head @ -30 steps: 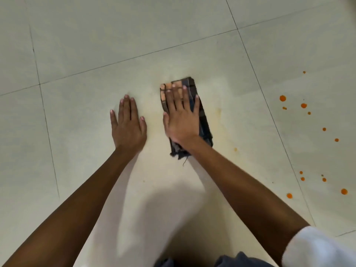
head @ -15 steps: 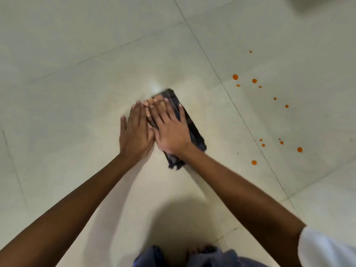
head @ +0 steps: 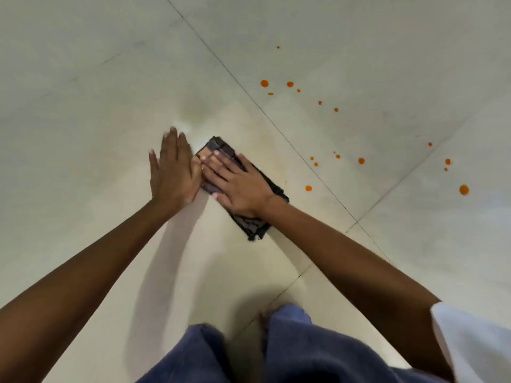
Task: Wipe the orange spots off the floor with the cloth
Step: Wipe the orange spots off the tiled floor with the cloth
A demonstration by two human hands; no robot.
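Head camera looks down at a pale tiled floor [head: 83, 106] where a person kneels with both arms stretched out. Their right hand [head: 237, 186] lies flat on a dark folded cloth [head: 249, 222], palm down, with its fingers [head: 218, 167] spread a little and pressing on the cloth, not curled around it. That cloth lies on the floor near the middle of the picture, slanted, with one end poking out past the fingertips and the other end sticking out by the wrist. Their left hand [head: 174, 170] rests flat on the bare floor just beside the cloth, fingers straight and close together, holding nothing; its edge touches the right hand's fingertips. Orange spots [head: 290, 84] dot the tiles to the right, across a dark tile line [head: 276, 125] from the cloth, and the cloth is not touching them. Blue trousers [head: 290, 349] and a white sleeve [head: 470, 346] show at the bottom
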